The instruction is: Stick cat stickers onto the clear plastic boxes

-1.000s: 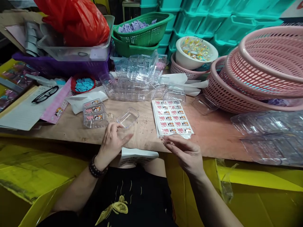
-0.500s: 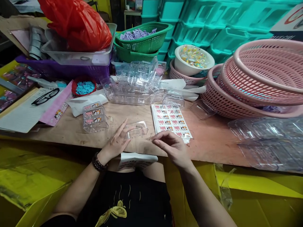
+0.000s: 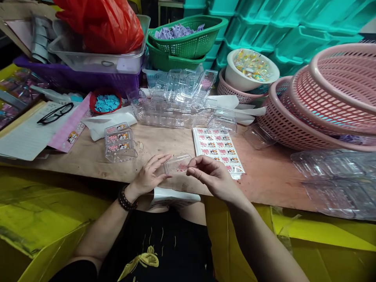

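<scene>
A clear plastic box lies on the table in front of me. My left hand grips its left end, fingers on the far side and thumb on the near side. With thumb and forefinger pinched, my right hand holds a clear sticker with pink print over the box's right part. Whether the sticker touches the plastic I cannot tell. Just beyond my right hand lies a stack of sticker sheets with pink lettering and cartoon cats. To the left stand three clear boxes bearing such stickers, nested in a row.
Clear plastic boxes are heaped at the back, and more lie at the right edge. Pink baskets stand at right, beside a white bowl. Glasses rest on papers at left, near a red basket of blue pieces.
My left hand has closed round the box's left end. My right hand has brought the sticker over the box, its pink print now showing there. The whole view has shifted slightly.
</scene>
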`<action>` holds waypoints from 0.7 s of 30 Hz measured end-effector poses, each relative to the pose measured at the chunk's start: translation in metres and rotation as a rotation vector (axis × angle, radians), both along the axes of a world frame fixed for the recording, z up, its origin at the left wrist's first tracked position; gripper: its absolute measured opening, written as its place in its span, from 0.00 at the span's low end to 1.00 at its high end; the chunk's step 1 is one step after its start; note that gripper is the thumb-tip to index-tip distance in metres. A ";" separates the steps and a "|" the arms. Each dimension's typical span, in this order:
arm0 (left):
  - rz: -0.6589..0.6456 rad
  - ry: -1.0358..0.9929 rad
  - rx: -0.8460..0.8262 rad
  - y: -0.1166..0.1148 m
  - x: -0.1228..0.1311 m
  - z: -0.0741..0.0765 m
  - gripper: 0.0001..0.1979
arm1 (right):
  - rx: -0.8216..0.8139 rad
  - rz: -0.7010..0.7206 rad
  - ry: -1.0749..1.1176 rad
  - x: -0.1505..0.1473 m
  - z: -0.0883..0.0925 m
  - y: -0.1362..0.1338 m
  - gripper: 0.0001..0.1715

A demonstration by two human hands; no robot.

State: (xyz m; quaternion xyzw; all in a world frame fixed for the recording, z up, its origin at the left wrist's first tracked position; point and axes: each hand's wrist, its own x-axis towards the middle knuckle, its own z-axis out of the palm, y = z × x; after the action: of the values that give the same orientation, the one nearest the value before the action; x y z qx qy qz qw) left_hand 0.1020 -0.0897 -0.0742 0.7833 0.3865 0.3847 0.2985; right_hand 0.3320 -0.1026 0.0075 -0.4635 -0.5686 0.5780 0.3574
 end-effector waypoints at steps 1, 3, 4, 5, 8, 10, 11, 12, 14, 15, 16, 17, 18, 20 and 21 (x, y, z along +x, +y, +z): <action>-0.034 0.003 0.005 0.000 -0.001 0.002 0.27 | -0.016 0.016 -0.019 -0.001 0.001 0.003 0.22; -0.103 0.003 -0.006 0.000 -0.001 0.004 0.25 | -0.065 0.053 -0.071 -0.003 0.000 0.007 0.23; -0.131 0.001 -0.021 0.000 -0.001 0.005 0.24 | -0.088 0.069 -0.100 -0.003 0.000 0.008 0.23; -0.151 -0.005 -0.038 -0.001 0.000 0.005 0.23 | -0.104 0.081 -0.129 -0.003 0.000 0.010 0.23; -0.178 -0.035 -0.083 -0.004 0.001 0.006 0.25 | -0.099 0.101 -0.219 -0.003 0.001 0.010 0.24; -0.190 -0.055 -0.103 -0.005 0.002 0.007 0.28 | -0.080 0.106 -0.286 -0.003 0.002 0.009 0.23; -0.198 -0.062 -0.113 -0.006 0.002 0.007 0.29 | -0.069 0.108 -0.326 -0.004 0.003 0.008 0.21; -0.206 -0.067 -0.125 -0.006 0.002 0.008 0.30 | -0.058 0.105 -0.369 -0.004 0.004 0.008 0.19; -0.211 -0.070 -0.153 -0.006 0.001 0.009 0.28 | -0.036 0.099 -0.466 -0.007 0.007 0.007 0.15; -0.213 -0.068 -0.169 -0.006 0.001 0.010 0.28 | -0.022 0.094 -0.516 -0.009 0.009 0.006 0.14; -0.215 -0.069 -0.181 -0.006 0.000 0.010 0.28 | -0.007 0.092 -0.563 -0.010 0.011 0.007 0.13; -0.222 -0.073 -0.190 -0.006 0.000 0.010 0.29 | 0.008 0.094 -0.606 -0.012 0.013 0.007 0.12; -0.231 -0.083 -0.196 -0.006 0.000 0.009 0.30 | 0.019 0.098 -0.643 -0.014 0.014 0.008 0.11; -0.243 -0.116 -0.203 -0.007 -0.001 0.007 0.31 | 0.033 0.109 -0.701 -0.018 0.018 0.010 0.11; -0.243 -0.133 -0.207 -0.007 -0.001 0.005 0.32 | 0.036 0.115 -0.722 -0.020 0.019 0.011 0.11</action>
State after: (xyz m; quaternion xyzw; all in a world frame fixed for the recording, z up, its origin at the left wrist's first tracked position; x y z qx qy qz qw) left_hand 0.1013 -0.0964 -0.0688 0.7621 0.3057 0.3549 0.4470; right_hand 0.3125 -0.0920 0.0265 -0.5988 -0.6932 0.3861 0.1085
